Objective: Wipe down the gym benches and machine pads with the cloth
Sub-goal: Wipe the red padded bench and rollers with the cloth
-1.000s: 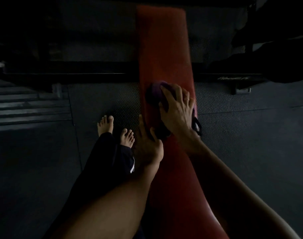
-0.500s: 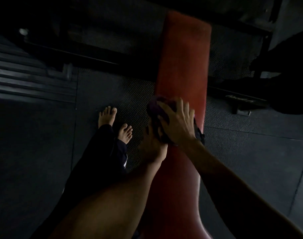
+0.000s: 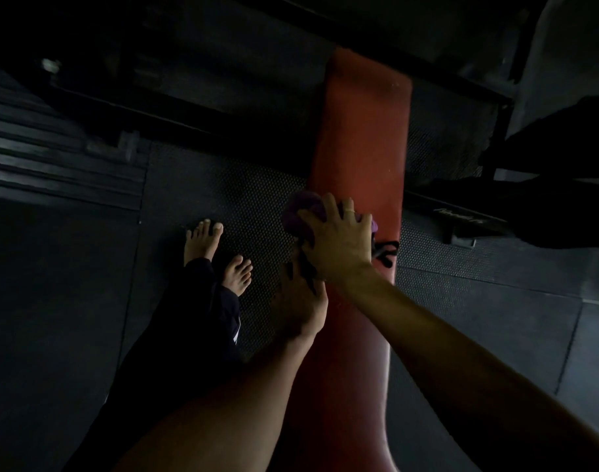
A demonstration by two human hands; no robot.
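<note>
Bench [image 3: 362, 137] wipe, hands close.
The red bench sits further right in view than before. On its left edge the right hand [image 3: 339, 240] still presses spread fingers on the purple cloth [image 3: 300, 212]; the left hand [image 3: 298, 301] is just below, grip too dark to tell.

light: dim | floor: dark studded rubber mat [image 3: 223, 199] | left of mat: ribbed grey platform [image 3: 53, 165] | beyond mat: black metal rail [image 3: 175, 121]

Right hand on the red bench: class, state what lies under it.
Under the right hand a bunched purple cloth lies on the long red padded bench, its left part showing. Black strips poke out beside it. The cloth's middle and the pad beneath are hidden.
</note>
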